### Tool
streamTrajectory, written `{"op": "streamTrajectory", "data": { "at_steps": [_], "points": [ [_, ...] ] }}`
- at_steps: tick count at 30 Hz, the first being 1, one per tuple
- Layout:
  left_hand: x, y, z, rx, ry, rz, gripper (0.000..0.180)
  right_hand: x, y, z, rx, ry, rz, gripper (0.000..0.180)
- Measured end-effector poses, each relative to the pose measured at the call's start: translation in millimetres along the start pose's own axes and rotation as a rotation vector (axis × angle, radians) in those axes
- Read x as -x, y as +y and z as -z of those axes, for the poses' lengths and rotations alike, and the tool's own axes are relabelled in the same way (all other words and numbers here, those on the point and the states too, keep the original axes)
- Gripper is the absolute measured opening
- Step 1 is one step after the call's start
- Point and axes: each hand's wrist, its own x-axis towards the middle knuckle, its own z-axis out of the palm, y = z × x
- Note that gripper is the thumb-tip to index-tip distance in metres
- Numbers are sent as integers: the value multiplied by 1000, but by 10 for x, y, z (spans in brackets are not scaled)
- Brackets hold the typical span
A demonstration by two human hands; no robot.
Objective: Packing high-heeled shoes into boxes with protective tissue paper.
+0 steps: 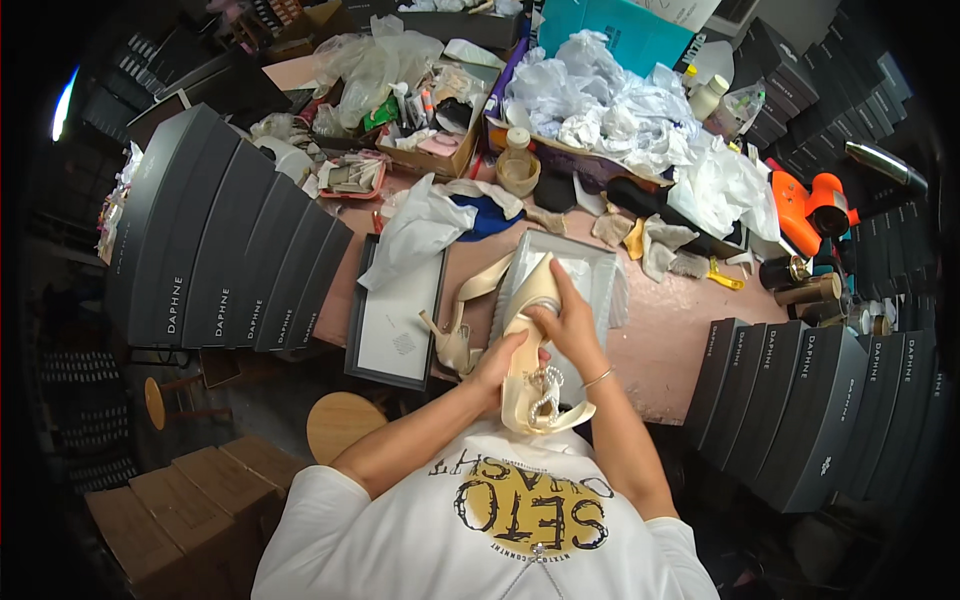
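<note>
Both my hands hold a cream high-heeled shoe [531, 292] in front of my chest, its toe pointing away from me. Strings of pearl-like beads [546, 392] lie at its heel end. My left hand [498, 366] is closed on the left side of the shoe's middle. Higher up, my right hand [574, 322] grips the right side near the toe, thumb across the insole. A matching cream shoe [482, 285] lies on its side just left of it. Behind the held shoe is an open grey shoe box [597, 256] with pale tissue paper, partly hidden.
A dark-rimmed box lid [392, 345] lies left on the pink table [655, 345]. Grey shoe boxes are stacked at left [210, 240] and right [780, 400]. Crumpled white paper [610, 110] fills the back. A yellow-handled brush [724, 276] and orange tool [795, 210] lie at right.
</note>
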Motion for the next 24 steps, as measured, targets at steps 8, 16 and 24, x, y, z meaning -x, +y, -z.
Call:
{"op": "streamTrajectory", "data": {
  "at_steps": [8, 16, 24],
  "points": [
    [61, 803, -184, -125, -371, -426, 47, 469, -239, 773, -204, -100, -81, 65],
    [110, 1032, -541, -287, -513, -462, 47, 902, -550, 330, -134, -1, -11, 67],
    [-286, 147, -410, -155, -179, -261, 49, 812, -475, 424, 569, 118, 454, 36]
  ]
}}
